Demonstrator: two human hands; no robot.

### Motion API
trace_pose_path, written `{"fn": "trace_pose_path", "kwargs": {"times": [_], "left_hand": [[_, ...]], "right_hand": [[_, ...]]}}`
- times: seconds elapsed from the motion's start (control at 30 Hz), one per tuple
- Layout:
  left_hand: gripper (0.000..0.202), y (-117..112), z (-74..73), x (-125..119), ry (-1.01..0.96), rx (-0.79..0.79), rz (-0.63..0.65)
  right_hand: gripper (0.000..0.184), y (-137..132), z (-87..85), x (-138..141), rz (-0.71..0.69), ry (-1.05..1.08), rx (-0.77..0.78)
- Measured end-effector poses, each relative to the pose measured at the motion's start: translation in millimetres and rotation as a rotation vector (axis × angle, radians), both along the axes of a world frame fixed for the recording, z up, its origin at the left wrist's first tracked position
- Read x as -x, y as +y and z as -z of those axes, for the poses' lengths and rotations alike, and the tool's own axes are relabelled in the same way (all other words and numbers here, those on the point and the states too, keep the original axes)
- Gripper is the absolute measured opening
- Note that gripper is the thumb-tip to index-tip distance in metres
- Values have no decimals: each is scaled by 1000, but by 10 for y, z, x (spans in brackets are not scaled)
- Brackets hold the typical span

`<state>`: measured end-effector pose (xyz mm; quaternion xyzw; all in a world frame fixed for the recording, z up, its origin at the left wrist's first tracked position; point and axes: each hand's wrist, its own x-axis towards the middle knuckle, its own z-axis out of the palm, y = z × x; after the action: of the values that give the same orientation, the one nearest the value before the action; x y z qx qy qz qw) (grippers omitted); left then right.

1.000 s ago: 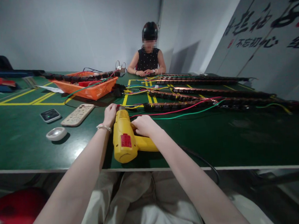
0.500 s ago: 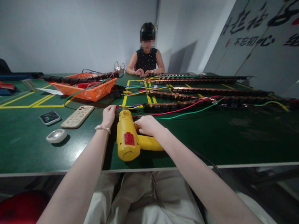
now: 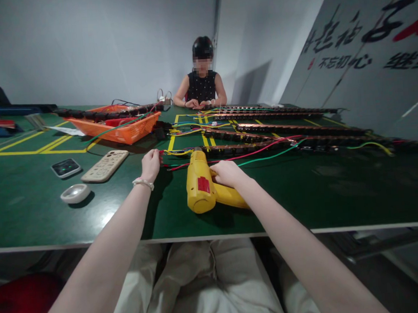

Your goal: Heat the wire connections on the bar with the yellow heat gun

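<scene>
My right hand is wrapped around the handle of a yellow heat gun, whose nozzle points away from me towards the wiring. With closed fingers, my left hand pinches the end of the wires, where a little red shows at the fingertips. These yellow and dark wires run right, behind the nozzle, to a black-wrapped wiring harness. A loose red wire with a small metal terminal lies between my hands. A green wire stretches to the right.
Several more harnesses lie across the green table. An orange basket holding parts stands back left. A phone, a small screened device and a white dish lie left. A person sits opposite, hands on the table.
My right hand has moved the heat gun to the right, away from my left hand. The left hand keeps hold of the wire ends. The view has shifted slightly.
</scene>
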<state>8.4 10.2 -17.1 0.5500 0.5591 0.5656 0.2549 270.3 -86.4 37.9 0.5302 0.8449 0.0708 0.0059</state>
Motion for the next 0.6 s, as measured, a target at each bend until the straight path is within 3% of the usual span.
{"fn": "trace_pose_path", "kwargs": {"times": [0.33, 0.6], "left_hand": [[35, -36, -29, -22, 14, 90, -25], [37, -88, -79, -46, 90, 106, -17]], "right_hand": [[26, 19, 9, -95, 51, -15, 0], [25, -64, -46, 95, -38, 5, 34]]}}
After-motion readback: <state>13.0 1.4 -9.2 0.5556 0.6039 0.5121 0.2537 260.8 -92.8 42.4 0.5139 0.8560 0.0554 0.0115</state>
